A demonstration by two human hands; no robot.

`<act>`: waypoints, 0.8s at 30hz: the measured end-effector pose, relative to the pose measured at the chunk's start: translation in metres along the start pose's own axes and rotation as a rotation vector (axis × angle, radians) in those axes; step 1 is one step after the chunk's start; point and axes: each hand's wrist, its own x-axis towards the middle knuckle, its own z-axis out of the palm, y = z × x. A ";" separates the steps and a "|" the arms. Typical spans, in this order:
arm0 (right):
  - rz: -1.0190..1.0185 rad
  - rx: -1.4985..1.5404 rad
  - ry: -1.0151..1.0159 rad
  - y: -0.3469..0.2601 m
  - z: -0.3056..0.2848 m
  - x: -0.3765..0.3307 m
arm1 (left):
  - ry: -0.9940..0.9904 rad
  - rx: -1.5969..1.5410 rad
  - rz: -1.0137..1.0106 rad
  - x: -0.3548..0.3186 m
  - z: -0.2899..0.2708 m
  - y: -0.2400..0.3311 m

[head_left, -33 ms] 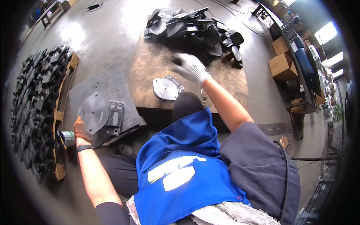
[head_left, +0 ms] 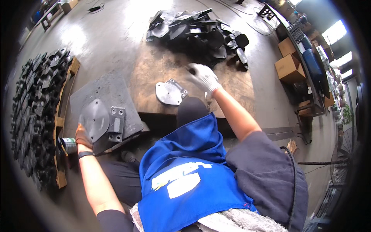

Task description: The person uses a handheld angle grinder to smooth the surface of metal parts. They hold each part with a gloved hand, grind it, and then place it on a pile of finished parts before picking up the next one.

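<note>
A grey metal bracket (head_left: 95,119), a rounded flat plate with a drilled block beside it, lies on a dark slab (head_left: 119,87) at my left. My left hand (head_left: 82,136), in an orange-brown glove, is closed at the plate's lower left edge; its fingers are partly hidden. Above a wooden board (head_left: 148,67), my right hand (head_left: 204,77) is in the air in a white glove with dark fingertips. Motion smears its fingers, and nothing is visible in it. A similar bracket (head_left: 169,93) lies on the board, left of and nearer than this hand.
A heap of dark metal brackets (head_left: 177,31) covers the board's far end. More parts (head_left: 36,108) are stacked on a wooden pallet (head_left: 72,69) at far left. A can (head_left: 69,145) stands beside my left hand. Cardboard boxes (head_left: 290,69) stand along the right side.
My right hand has shifted right and slightly toward me above the board. My left hand stays at the bracket's edge. The whole view has shifted slightly.
</note>
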 end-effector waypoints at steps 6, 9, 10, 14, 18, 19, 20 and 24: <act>0.736 0.038 -0.316 0.127 0.007 -0.127 | 0.270 0.251 -0.100 0.096 -0.074 -0.011; 0.805 0.088 -0.278 0.161 0.011 -0.128 | 0.798 0.858 -0.008 0.121 -0.074 -0.002; 0.801 0.080 -0.252 0.169 0.007 -0.120 | 0.916 1.078 0.135 0.125 -0.068 -0.005; 0.721 -0.026 -0.147 0.176 -0.030 -0.056 | 0.880 1.120 0.379 0.121 -0.081 -0.019; 0.599 -0.181 -0.138 0.221 -0.039 -0.004 | 0.906 1.204 0.373 0.100 -0.072 -0.015; 0.580 -0.209 -0.131 0.222 -0.045 0.010 | 0.919 1.220 0.356 0.090 -0.066 -0.015; 0.678 -0.128 -0.174 0.224 -0.047 0.023 | 0.927 1.249 0.389 0.082 -0.060 -0.015; 0.843 0.093 -0.015 0.242 -0.022 0.062 | 0.881 1.189 0.558 0.089 -0.093 -0.028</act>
